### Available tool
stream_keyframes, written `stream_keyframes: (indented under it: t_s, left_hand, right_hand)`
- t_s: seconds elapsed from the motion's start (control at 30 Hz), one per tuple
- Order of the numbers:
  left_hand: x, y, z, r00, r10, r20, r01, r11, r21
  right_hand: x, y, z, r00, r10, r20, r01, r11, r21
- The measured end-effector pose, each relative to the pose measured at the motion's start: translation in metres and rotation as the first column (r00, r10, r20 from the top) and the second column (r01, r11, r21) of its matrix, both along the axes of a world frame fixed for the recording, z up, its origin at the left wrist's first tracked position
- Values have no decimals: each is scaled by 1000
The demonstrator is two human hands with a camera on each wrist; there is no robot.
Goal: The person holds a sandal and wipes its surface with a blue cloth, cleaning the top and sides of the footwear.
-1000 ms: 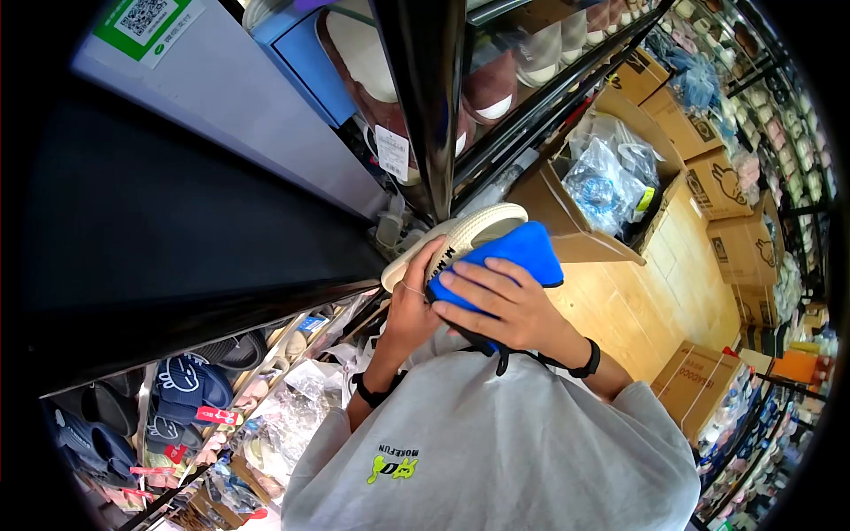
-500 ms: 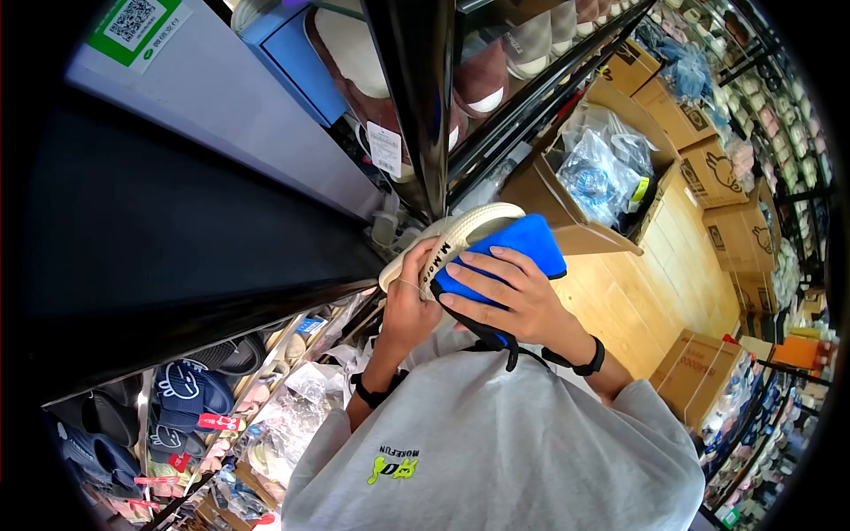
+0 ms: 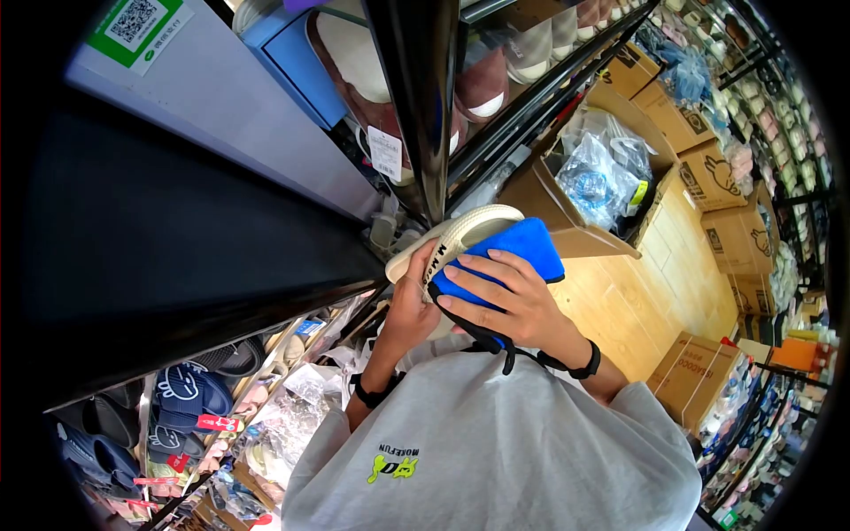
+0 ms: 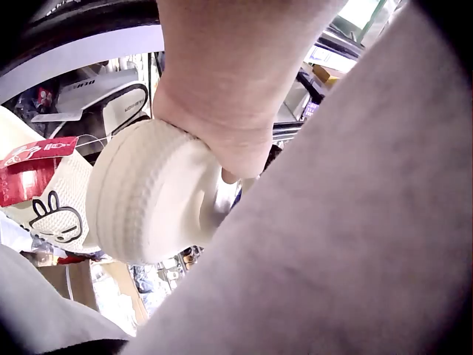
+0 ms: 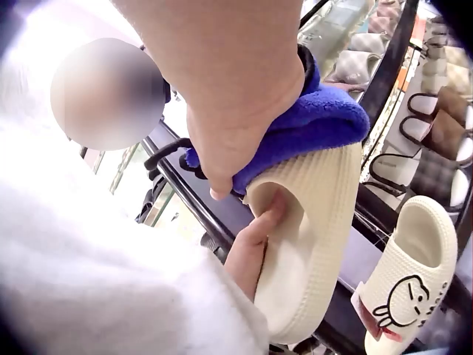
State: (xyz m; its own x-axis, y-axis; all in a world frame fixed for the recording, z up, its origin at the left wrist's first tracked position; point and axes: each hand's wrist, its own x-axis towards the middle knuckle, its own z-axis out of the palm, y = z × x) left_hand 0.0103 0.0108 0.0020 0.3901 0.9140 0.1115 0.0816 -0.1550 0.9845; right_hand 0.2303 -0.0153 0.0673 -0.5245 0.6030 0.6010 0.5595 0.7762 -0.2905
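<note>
Holding slipper, blue cloth, tan floor, shelves

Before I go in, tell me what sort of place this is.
Most likely a slipper shop: navy slippers with red tags are on display, a green-bordered QR code sign looks meant for payment, and an open cardboard box holding clear plastic bags suggests stock.

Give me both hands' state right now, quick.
Left hand: closed, holding the cream slipper.
Right hand: closed on the blue cloth, holding it against the slipper.
</note>
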Motion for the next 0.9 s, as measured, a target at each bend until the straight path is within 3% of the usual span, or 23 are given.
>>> stream_keyframes:
  t_s: [0.37,0.5,0.73,0.9]
  left_hand:
    - [2,1,0,1000,-15,-10,15,1000,26]
    - [4,1,2,998,2,-56,5,992,127]
    - [4,3,8,997,31,-72,-21,990,142]
    - [1,5,9,991,34,-132,-3,973,229]
  right_hand:
    - [2,2,-3,1000,-17,-2,17,1000,-3]
    - [7,4,-2,1000,-19,1,19,999,25]
    - [10,11,2,976,-167,-142,155,984,-89]
    - [9,5,2,985,-110,-132,101,992,-75]
